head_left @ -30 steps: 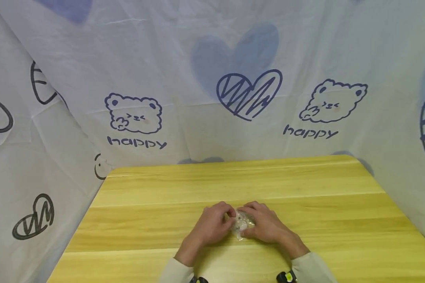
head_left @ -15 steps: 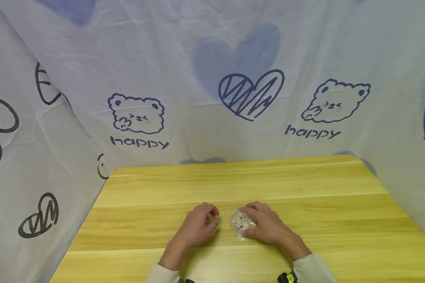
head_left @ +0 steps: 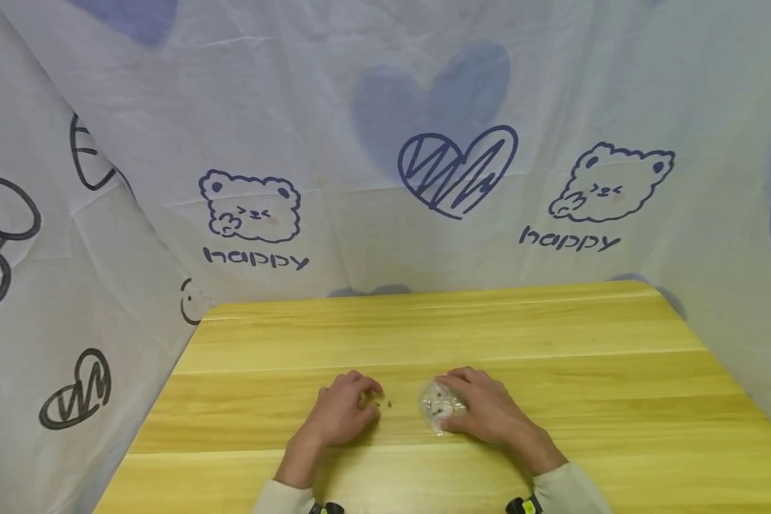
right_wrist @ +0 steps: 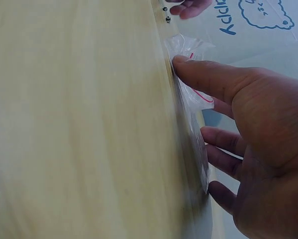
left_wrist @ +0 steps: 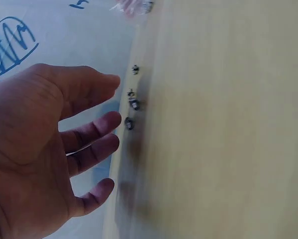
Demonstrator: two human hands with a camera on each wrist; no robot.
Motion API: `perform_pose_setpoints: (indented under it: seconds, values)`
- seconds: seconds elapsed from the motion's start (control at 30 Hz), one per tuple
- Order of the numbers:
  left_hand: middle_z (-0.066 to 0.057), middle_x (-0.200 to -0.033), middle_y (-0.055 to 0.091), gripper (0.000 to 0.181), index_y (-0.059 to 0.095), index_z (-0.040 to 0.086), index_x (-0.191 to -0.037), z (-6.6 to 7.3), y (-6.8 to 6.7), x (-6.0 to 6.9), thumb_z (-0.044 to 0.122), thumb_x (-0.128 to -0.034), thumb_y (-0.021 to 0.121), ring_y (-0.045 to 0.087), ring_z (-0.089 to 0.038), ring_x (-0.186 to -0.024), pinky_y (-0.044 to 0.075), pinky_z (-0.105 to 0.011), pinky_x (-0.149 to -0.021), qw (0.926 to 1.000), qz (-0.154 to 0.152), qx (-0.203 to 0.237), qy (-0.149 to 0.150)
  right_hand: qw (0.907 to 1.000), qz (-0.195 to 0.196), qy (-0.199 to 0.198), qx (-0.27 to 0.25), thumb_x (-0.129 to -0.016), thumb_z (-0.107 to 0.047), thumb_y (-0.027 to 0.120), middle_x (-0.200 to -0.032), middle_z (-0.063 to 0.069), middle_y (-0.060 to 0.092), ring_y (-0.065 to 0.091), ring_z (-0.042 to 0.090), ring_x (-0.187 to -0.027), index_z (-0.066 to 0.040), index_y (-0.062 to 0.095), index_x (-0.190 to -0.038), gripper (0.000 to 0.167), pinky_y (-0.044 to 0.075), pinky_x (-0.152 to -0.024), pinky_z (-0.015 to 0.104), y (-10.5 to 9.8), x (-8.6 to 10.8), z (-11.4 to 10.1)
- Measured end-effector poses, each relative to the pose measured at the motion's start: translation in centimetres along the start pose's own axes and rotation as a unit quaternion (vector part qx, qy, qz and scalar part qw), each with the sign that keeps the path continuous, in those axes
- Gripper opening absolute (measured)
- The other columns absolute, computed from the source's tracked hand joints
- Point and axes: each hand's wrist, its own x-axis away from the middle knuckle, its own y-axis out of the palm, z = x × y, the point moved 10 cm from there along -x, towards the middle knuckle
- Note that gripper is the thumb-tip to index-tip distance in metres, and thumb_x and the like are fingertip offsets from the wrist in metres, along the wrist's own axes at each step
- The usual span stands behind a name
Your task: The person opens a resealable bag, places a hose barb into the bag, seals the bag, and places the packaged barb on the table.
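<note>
A clear zip-seal plastic bag (head_left: 432,410) lies flat on the table, with small dark pieces visible inside. My right hand (head_left: 486,408) holds its right side between thumb and fingers. A red line runs along the bag (right_wrist: 186,47) in the right wrist view. To the left, my left hand (head_left: 338,412) has loosely bent fingers and a gap between thumb and fingertips. Several small metal pieces (left_wrist: 134,103), which look like screws, lie on the table just past those fingertips. Their exact kind is too blurred to tell.
The wooden table (head_left: 424,328) has a light yellow grain. A white cloth (head_left: 353,235) printed with hearts and bears hangs behind it and along both sides.
My left hand has drawn away from the bag to the left. Small metal pieces now show on the table by its fingertips. My right hand has stayed at the bag.
</note>
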Motion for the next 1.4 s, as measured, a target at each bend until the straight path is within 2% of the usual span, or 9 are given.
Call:
perform_pose_setpoints:
  seconds: [0.1, 0.23, 0.4, 0.73, 1.07, 1.27, 1.4]
  values:
    - [0.001, -0.111, 0.061, 0.023, 0.068, 0.02, -0.109, 0.1, 0.3, 0.0, 0.021, -0.0864, 0.064, 0.053, -0.021, -0.104, 0.04, -0.05, -0.081, 0.9998, -0.002, -0.02, 0.006, 1.0, 0.003, 0.0, 0.004, -0.077, -0.041, 0.078, -0.136, 0.002, 0.053, 0.049, 0.027, -0.125, -0.025, 0.055, -0.137, 0.066, 0.037, -0.101, 0.057, 0.0, 0.1, 0.0]
    - [-0.001, -0.109, 0.062, 0.019, 0.071, 0.018, -0.103, 0.3, 0.1, 0.0, 0.019, -0.0842, 0.067, 0.055, -0.024, -0.107, 0.042, -0.053, -0.083, 0.999, 0.011, -0.043, 0.007, 1.0, 0.004, 0.001, -0.002, -0.077, -0.041, 0.079, -0.136, 0.001, 0.053, 0.048, 0.026, -0.125, -0.026, 0.055, -0.137, 0.066, 0.036, -0.101, 0.056, 0.0, 0.1, 0.1]
    - [0.001, -0.103, 0.062, 0.016, 0.073, 0.021, -0.098, 0.4, -0.2, -0.1, 0.02, -0.0838, 0.068, 0.057, -0.023, -0.103, 0.043, -0.05, -0.079, 0.9977, 0.023, -0.063, 0.008, 1.0, 0.001, 0.007, -0.005, -0.077, -0.042, 0.078, -0.137, 0.0, 0.052, 0.047, 0.025, -0.127, -0.027, 0.054, -0.137, 0.067, 0.035, -0.102, 0.056, 0.1, 0.1, 0.3]
    - [0.004, -0.098, 0.065, 0.004, 0.076, 0.025, -0.087, 0.3, -0.5, -0.3, 0.025, -0.084, 0.073, 0.06, -0.021, -0.095, 0.044, -0.051, -0.078, 0.9967, 0.044, -0.068, 0.007, 1.0, 0.004, 0.006, -0.002, -0.077, -0.042, 0.079, -0.137, 0.001, 0.053, 0.047, 0.026, -0.127, -0.027, 0.055, -0.137, 0.067, 0.035, -0.102, 0.057, 0.0, 0.0, 0.3]
    - [0.005, -0.095, 0.065, 0.004, 0.075, 0.026, -0.082, 0.3, -0.6, -0.2, 0.029, -0.0828, 0.075, 0.06, -0.021, -0.095, 0.045, -0.05, -0.079, 0.9959, 0.056, -0.071, 0.007, 0.9999, 0.008, 0.002, -0.006, -0.077, -0.04, 0.079, -0.136, 0.002, 0.053, 0.048, 0.026, -0.126, -0.025, 0.056, -0.136, 0.065, 0.036, -0.1, 0.057, -0.2, 0.1, 0.3]
    - [0.001, -0.104, 0.06, 0.005, 0.069, 0.022, -0.085, 0.3, 0.3, -0.1, 0.025, -0.0898, 0.069, 0.053, -0.023, -0.103, 0.04, -0.052, -0.083, 0.9977, 0.031, -0.057, 0.021, 0.9999, 0.011, -0.005, -0.006, -0.077, -0.04, 0.079, -0.135, 0.002, 0.053, 0.049, 0.026, -0.124, -0.024, 0.056, -0.136, 0.065, 0.037, -0.098, 0.058, -0.2, 0.2, 0.2]
    - [0.001, -0.106, 0.057, 0.007, 0.065, 0.021, -0.087, 0.5, 0.6, -0.3, 0.024, -0.093, 0.064, 0.051, -0.02, -0.102, 0.037, -0.047, -0.084, 0.9994, 0.013, -0.017, 0.025, 1.0, 0.007, 0.0, -0.003, -0.077, -0.04, 0.079, -0.136, 0.001, 0.053, 0.048, 0.025, -0.125, -0.026, 0.056, -0.136, 0.065, 0.036, -0.1, 0.057, 0.0, 0.1, 0.4]
